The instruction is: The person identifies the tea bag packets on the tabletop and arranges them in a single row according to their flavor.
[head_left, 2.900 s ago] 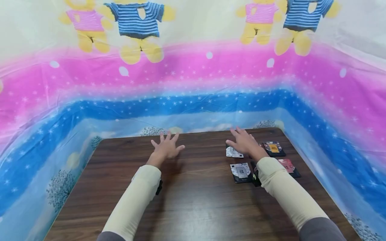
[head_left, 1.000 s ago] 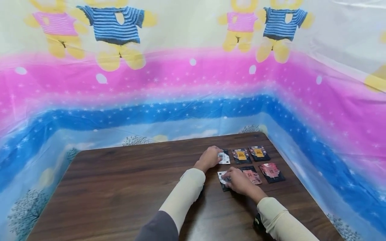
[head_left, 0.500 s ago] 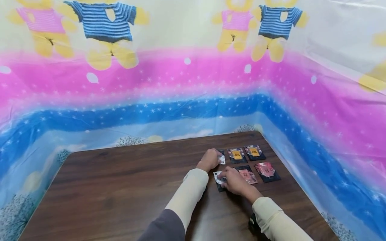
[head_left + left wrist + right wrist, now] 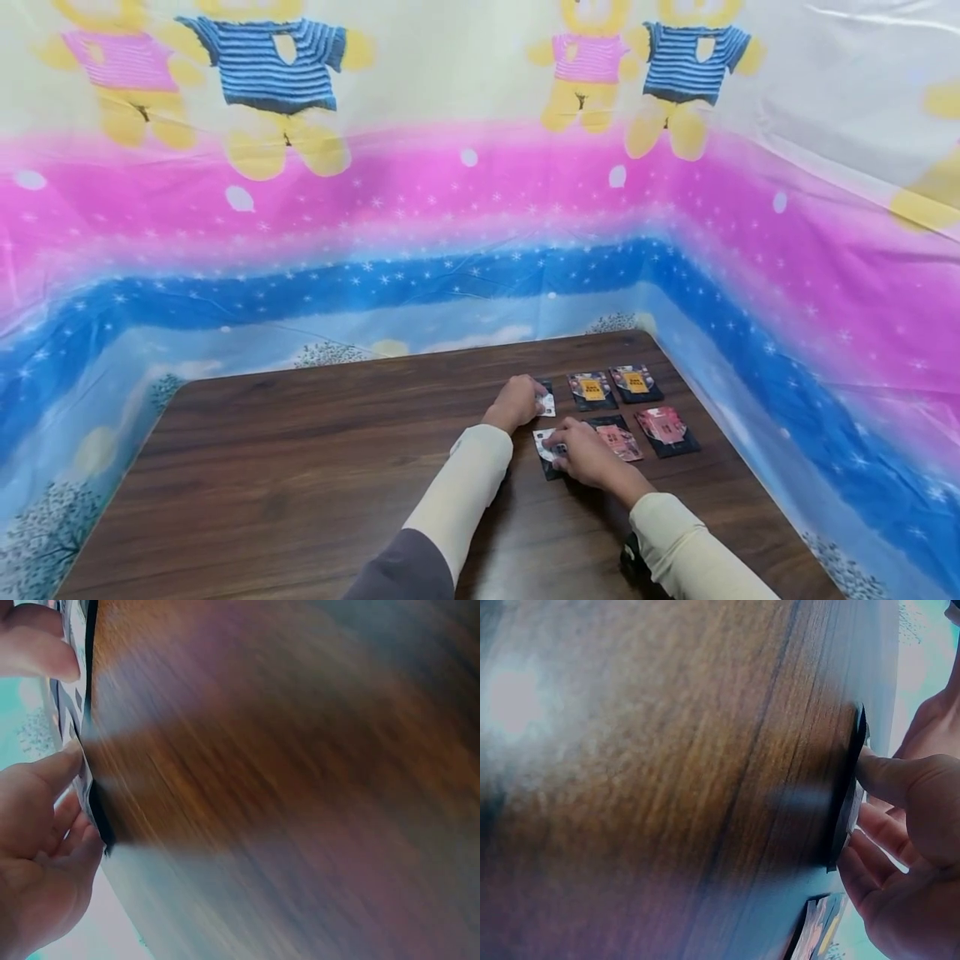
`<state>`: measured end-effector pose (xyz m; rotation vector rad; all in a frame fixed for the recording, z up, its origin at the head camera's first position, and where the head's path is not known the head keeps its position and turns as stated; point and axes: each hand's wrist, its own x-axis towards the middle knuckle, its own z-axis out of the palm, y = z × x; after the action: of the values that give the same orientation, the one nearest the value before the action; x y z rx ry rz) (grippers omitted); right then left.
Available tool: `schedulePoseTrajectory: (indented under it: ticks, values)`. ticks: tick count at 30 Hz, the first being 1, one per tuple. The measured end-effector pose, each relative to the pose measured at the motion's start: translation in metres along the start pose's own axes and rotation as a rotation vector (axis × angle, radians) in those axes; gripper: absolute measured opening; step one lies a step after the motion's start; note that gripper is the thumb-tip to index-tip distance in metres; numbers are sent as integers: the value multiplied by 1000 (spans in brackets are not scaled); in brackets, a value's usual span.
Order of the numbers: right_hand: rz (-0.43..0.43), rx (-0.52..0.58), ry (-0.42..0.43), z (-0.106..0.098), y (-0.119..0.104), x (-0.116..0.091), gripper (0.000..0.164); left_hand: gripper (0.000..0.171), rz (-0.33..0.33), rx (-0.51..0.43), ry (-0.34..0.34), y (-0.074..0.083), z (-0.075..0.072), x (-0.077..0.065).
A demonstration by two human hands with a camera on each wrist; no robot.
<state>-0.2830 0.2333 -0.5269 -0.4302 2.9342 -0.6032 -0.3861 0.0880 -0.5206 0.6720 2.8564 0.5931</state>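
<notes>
Six flat square sachets lie in two rows, several of them uncovered. At the left end of the far row, my left hand point(image 4: 517, 401) holds a black-and-white sachet point(image 4: 547, 403); the left wrist view has its thumb and fingers at the edges. My right hand point(image 4: 588, 452) grips another black-and-white sachet point(image 4: 542, 440) at the left end of the near row, its left side showing past the fingertips. In the right wrist view, thumb and fingers meet this dark-edged sachet point(image 4: 847, 810) close over the wood. Both hands hide part of what they hold.
Two orange-labelled sachets, one in the middle point(image 4: 591, 390) and one at the right point(image 4: 636, 382), continue the far row. A red sachet point(image 4: 615, 437) beside my right hand and another red sachet point(image 4: 667, 430) continue the near row. The brown wooden table point(image 4: 300, 467) meets a printed cloth point(image 4: 420, 283).
Both hands were spread in the air above the table at first. They came down onto the two black-and-white sachets, the left hand crossing rightward. Over the last half second they have barely moved.
</notes>
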Motion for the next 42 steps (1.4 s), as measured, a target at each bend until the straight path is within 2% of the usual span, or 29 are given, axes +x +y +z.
schedulePoseTrajectory:
  ticks: [4, 12, 18, 23, 29, 34, 42]
  values:
    - [18, 5, -8, 0, 0, -1, 28, 30, -6, 3, -9, -5, -2, -6]
    - [50, 10, -7, 0, -1, -2, 32, 31, -29, -34, -10, -25, -16, -25]
    - [18, -31, 23, 2, 5, -3, 34, 31, -29, -48, 9, -40, -20, -37]
    - [4, -35, 26, 3, 4, -1, 35, 31, -42, -9, 20, -51, -25, -44]
    - [17, -31, 16, 6, 0, -2, 36, 31, -54, -21, 17, -64, -30, -55]
    - [6, -41, 14, 4, 1, -1, 36, 32, -57, -24, 43, -78, -33, -66]
    - [14, -40, -15, 2, -2, 0, 36, 31, -83, -34, 58, -99, -46, -85]
